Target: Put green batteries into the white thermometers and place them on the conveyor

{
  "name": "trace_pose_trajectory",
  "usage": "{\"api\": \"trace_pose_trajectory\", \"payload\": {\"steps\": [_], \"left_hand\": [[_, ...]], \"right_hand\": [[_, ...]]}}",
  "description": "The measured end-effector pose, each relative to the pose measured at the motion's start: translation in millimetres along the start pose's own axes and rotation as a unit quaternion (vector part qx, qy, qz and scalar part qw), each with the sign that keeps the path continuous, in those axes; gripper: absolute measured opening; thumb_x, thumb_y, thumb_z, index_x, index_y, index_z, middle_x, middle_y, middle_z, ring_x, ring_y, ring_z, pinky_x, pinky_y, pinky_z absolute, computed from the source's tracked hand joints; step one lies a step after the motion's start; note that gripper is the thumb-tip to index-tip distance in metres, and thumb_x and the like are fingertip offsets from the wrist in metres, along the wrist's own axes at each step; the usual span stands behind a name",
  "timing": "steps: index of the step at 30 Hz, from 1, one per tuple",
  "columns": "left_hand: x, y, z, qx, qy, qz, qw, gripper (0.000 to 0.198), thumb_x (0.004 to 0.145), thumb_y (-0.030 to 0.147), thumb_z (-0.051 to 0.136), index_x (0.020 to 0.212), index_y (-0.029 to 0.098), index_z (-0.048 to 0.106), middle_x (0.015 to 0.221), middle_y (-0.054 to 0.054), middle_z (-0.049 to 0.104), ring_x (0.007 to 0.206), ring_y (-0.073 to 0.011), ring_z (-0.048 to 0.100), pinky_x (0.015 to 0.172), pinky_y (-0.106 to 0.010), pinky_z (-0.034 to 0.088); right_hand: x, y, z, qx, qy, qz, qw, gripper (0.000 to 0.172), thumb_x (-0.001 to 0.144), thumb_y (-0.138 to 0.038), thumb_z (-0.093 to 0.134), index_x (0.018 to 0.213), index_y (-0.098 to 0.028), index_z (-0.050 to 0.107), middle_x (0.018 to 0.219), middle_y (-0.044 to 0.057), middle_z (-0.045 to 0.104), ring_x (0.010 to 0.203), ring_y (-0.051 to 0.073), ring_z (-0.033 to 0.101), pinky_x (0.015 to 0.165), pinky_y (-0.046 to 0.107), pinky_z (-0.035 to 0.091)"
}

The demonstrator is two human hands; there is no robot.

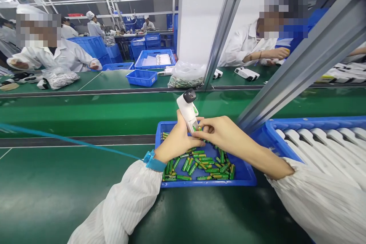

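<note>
My left hand is wrapped round a white handheld device with a black tip, which looks like an infrared thermometer. It is tilted, black end up, and its battery compartment shows a green battery inside. My right hand pinches a green and gold battery at the lower end of the device. Both hands are above a blue tray that holds many loose batteries. My fingers partly hide the device's lower end.
On the right, a blue crate holds rows of white devices. A slanted metal post rises beside it. A green conveyor belt crosses beyond the tray. A blue strap runs left from my wrist. Co-workers sit across the line.
</note>
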State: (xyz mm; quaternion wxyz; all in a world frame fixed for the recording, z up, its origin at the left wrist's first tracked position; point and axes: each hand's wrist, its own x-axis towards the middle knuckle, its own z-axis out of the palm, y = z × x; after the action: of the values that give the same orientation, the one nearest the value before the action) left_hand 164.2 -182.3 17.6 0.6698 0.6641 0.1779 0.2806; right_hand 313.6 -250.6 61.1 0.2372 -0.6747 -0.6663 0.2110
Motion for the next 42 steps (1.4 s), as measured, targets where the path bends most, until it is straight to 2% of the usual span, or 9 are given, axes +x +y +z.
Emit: {"api": "trace_pose_trajectory", "payload": {"steps": [8,12,16,21,25,28,31,37,42], "left_hand": [[3,-6,-2.1,-0.010,0.036,0.006,0.999,0.064,0.070,0.012,0.075,0.119,0.022,0.034,0.103,-0.005,0.060,0.100,-0.0231,0.063,0.089,-0.038,0.051],[5,-4,-1.8,-0.106,0.024,-0.030,0.994,0.067,0.066,0.010,0.079,0.113,0.023,0.033,0.102,-0.001,0.058,0.105,-0.0221,0.063,0.097,-0.043,0.049],[5,4,1.0,-0.191,0.010,-0.067,0.979,0.063,0.068,0.009,0.078,0.109,0.024,0.033,0.108,0.000,0.057,0.107,-0.0231,0.064,0.100,-0.051,0.048],[3,7,2.1,-0.209,-0.013,-0.097,0.973,0.065,0.071,0.006,0.075,0.117,0.026,0.033,0.119,-0.004,0.056,0.110,-0.0263,0.064,0.101,-0.058,0.046],[1,12,0.2,-0.171,-0.034,-0.094,0.980,0.073,0.064,0.003,0.078,0.119,0.024,0.034,0.114,-0.005,0.059,0.107,-0.0266,0.064,0.103,-0.060,0.044],[0,16,-0.7,-0.170,-0.046,-0.103,0.979,0.062,0.078,0.019,0.074,0.124,0.025,0.033,0.118,-0.008,0.058,0.107,-0.0269,0.064,0.093,-0.058,0.053],[-1,16,-0.8,-0.138,-0.036,-0.094,0.985,0.047,0.091,0.037,0.059,0.129,0.028,0.033,0.128,-0.012,0.053,0.108,-0.0281,0.064,0.076,-0.049,0.062],[-2,10,-0.9,-0.055,-0.017,-0.109,0.992,0.045,0.089,0.039,0.061,0.121,0.024,0.034,0.110,-0.009,0.055,0.082,-0.0226,0.071,0.055,-0.037,0.064],[-4,9,0.7,-0.050,0.013,-0.096,0.994,0.050,0.087,0.041,0.063,0.122,0.025,0.032,0.111,-0.009,0.056,0.083,-0.0232,0.071,0.051,-0.036,0.064]], "right_hand": [[-2,-6,-5,0.001,0.006,-0.009,1.000,0.016,0.088,-0.028,0.061,0.078,-0.023,0.071,0.069,-0.001,0.072,0.063,0.018,0.064,0.057,0.026,0.040],[-3,-8,-3,-0.010,0.026,-0.027,0.999,0.011,0.089,-0.024,0.058,0.086,-0.022,0.068,0.071,0.000,0.071,0.065,0.019,0.066,0.059,0.026,0.043],[-4,-5,1,0.013,0.070,-0.054,0.996,0.010,0.089,-0.024,0.056,0.099,-0.022,0.056,0.072,-0.001,0.068,0.066,0.018,0.067,0.062,0.026,0.046],[-2,-3,3,0.010,0.090,-0.068,0.994,0.007,0.089,-0.025,0.054,0.094,-0.022,0.050,0.073,0.000,0.067,0.064,0.018,0.065,0.062,0.027,0.047],[-1,-2,3,0.040,0.043,-0.030,0.998,0.014,0.086,-0.022,0.055,0.095,-0.023,0.044,0.068,-0.002,0.064,0.063,0.018,0.065,0.059,0.026,0.045],[-1,-1,1,0.080,0.008,-0.034,0.996,0.020,0.086,-0.024,0.054,0.098,-0.024,0.038,0.069,-0.003,0.063,0.062,0.018,0.063,0.056,0.025,0.043],[-2,-1,1,0.087,-0.022,-0.043,0.995,0.021,0.088,-0.026,0.054,0.097,-0.025,0.035,0.070,-0.004,0.061,0.060,0.016,0.060,0.055,0.024,0.041],[-1,3,7,0.082,-0.053,-0.004,0.995,0.031,0.083,-0.023,0.062,0.097,-0.025,0.035,0.062,-0.008,0.059,0.056,0.016,0.058,0.052,0.022,0.036],[2,9,7,0.101,-0.040,-0.001,0.994,0.031,0.086,-0.038,0.063,0.097,-0.025,0.037,0.060,-0.008,0.057,0.054,0.015,0.056,0.051,0.023,0.035]]}}
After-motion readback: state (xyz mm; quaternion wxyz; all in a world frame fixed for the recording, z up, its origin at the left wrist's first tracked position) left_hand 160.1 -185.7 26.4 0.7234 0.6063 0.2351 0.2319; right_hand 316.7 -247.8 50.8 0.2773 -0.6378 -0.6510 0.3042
